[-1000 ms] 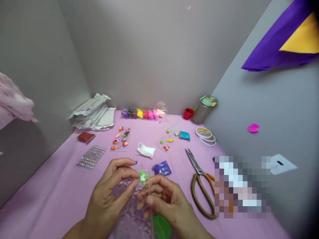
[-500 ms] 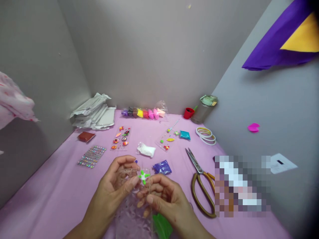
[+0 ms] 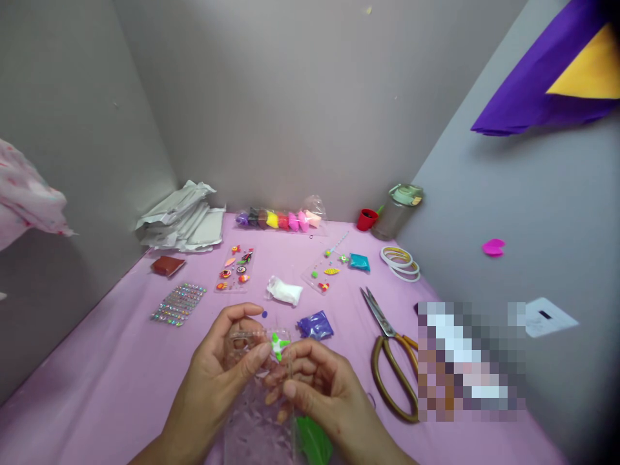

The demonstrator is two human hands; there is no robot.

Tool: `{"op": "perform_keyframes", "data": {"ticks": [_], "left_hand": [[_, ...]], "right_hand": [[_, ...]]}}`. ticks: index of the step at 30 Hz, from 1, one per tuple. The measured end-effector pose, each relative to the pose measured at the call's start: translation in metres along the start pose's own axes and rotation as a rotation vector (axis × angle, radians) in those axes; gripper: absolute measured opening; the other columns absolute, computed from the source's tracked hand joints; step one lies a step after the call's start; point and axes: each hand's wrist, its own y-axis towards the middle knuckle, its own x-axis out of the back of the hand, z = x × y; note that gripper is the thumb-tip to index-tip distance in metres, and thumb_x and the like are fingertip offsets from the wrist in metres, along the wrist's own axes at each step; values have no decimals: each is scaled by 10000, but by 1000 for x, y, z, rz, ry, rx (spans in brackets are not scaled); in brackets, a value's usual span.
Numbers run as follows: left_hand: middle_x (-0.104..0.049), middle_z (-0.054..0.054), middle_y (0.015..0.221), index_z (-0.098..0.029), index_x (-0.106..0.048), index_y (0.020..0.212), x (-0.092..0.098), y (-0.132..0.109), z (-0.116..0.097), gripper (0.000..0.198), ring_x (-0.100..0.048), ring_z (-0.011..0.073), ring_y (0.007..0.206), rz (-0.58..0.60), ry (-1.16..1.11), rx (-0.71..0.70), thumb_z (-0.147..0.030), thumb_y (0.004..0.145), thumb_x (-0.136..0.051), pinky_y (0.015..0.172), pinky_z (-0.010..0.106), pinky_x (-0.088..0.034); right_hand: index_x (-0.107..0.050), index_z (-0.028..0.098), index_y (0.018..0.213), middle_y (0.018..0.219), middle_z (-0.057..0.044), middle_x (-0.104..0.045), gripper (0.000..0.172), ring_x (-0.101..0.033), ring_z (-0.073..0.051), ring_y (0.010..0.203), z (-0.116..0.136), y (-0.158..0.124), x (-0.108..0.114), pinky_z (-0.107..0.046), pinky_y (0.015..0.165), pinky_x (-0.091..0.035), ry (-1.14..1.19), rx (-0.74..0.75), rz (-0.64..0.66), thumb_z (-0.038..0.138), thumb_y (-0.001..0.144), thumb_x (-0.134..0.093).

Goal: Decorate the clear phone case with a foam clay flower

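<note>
A clear phone case [image 3: 259,420] with a faceted surface is held between my two hands. On its upper right corner sits a small green-and-white star-shaped clay piece [image 3: 278,347]. My left hand [image 3: 220,368] grips the case's upper left side, its thumb lying beside the star. With bent fingers, my right hand [image 3: 320,381] holds the right edge just below the star; some of its fingers show through the clear case. A green packet [image 3: 312,440] lies partly under my right hand. Just beyond the case are a tiny blue dot of clay [image 3: 265,314] and a blue-violet packet [image 3: 316,325].
Large scissors [image 3: 390,355] lie to the right, near tape rolls [image 3: 400,263]. Farther off are a white clay packet [image 3: 284,292], charm cards [image 3: 236,270], a rhinestone sheet [image 3: 179,305], a bag of coloured clay [image 3: 281,221], silvery pouches [image 3: 181,223] and a bottle [image 3: 397,210].
The case and the star have tilted very slightly, and the blue dot shows more clearly beyond my left fingers. Both hands keep nearly the same hold.
</note>
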Motion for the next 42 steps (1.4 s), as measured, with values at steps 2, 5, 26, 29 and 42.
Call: {"op": "perform_keyframes", "data": {"ticks": [2,5,26,29,42], "left_hand": [[-595,-59,829,-297,-540,1143,0,0,0,388,-617,124,709,4,-3,3,-392,836,-758,632,195,-508],[-595,-61,837,-297,-542,1141,0,0,2,385,-619,115,707,-2,6,8,-386,836,-761,637,187,-507],[-599,-56,893,-312,-524,1163,2,-2,1,364,-608,126,799,9,47,-8,-421,872,-714,711,203,-499],[-601,-53,908,-312,-520,1154,4,1,1,376,-597,129,845,15,72,-68,-407,858,-733,753,201,-484],[-566,-72,883,-357,-480,1206,7,2,2,396,-565,143,856,27,232,-130,-320,881,-704,817,262,-420]], "right_hand": [[-662,174,926,848,-21,-739,323,-709,-137,749,0,0,0,-242,661,-565,-7,-1,2,348,746,-866],[-664,173,939,846,-15,-739,318,-705,-124,745,1,0,0,-230,661,-565,-6,5,4,334,751,-865],[-661,176,939,861,-17,-743,332,-692,-117,749,1,0,0,-223,662,-557,-12,0,-7,346,744,-869],[-661,179,930,869,-17,-732,304,-662,-106,748,0,-1,0,-215,674,-538,-68,16,-23,343,761,-853],[-667,186,934,847,-12,-664,265,-594,-108,731,-5,-4,0,-211,656,-495,-174,58,-28,358,795,-814]]}}
